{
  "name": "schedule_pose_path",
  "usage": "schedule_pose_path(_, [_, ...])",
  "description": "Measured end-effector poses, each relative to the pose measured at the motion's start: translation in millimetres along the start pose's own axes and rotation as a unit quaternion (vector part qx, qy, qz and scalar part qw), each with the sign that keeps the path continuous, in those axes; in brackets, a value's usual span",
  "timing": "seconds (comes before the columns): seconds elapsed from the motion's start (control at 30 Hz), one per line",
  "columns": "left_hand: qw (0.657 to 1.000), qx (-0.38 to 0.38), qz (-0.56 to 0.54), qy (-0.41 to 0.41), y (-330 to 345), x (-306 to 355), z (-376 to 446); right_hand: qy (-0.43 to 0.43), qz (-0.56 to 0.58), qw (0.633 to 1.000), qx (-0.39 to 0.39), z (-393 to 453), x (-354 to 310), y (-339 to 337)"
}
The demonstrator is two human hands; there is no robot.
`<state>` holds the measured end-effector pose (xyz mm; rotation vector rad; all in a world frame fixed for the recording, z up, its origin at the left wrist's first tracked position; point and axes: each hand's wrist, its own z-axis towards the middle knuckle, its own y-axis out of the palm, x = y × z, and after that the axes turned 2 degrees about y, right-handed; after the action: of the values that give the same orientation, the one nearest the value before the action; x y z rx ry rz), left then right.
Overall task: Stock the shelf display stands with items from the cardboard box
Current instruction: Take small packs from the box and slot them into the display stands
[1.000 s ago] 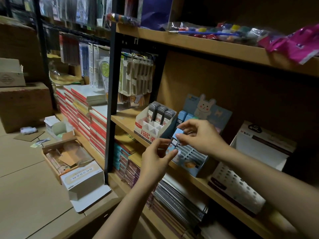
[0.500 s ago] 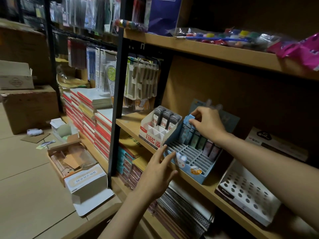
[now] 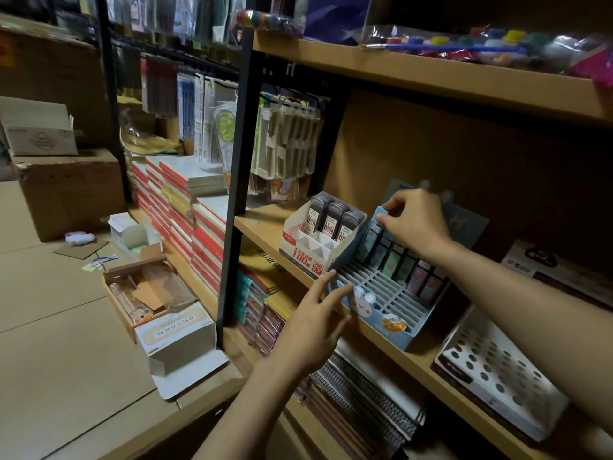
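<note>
On the middle wooden shelf (image 3: 265, 224), pinching a small blue packet (image 3: 378, 218) with the right hand (image 3: 416, 220) over the back row of the blue display stand (image 3: 381, 300); steadying the stand's front edge with the left hand (image 3: 315, 323), fingers straight and spread. Beside it, lying touching, a white stand (image 3: 318, 240) of dark packets.

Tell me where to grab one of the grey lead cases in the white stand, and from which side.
Pinch a grey lead case by its exposed top end, coming from above. The cases stand upright, packed side by side in the white stand, whose walls cover their lower halves.
</note>
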<state>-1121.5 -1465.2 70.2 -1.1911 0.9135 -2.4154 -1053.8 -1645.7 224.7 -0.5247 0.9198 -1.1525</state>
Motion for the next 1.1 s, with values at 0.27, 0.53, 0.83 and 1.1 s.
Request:
schedule_pose_path(0.27, [1.000,0.007,-0.005,0.003,2,-1,1,-0.004,0.003,1.000,0.012,-13,0,14])
schedule_pose_path(0.53, [1.000,0.003,-0.002,0.016,5,-6,0,-0.042,-0.077,0.996,0.004,-15,-3,12])
schedule_pose_path(0.83, [0.999,-0.045,-0.006,0.003,-4,-3,-4,-0.083,-0.151,0.979,-0.111,-34,8,0])
schedule_pose_path(1.1, [0.999,0.008,-0.032,-0.027,-26,15,-51,-0.133,0.105,0.985,-0.024,-142,-5,-15])
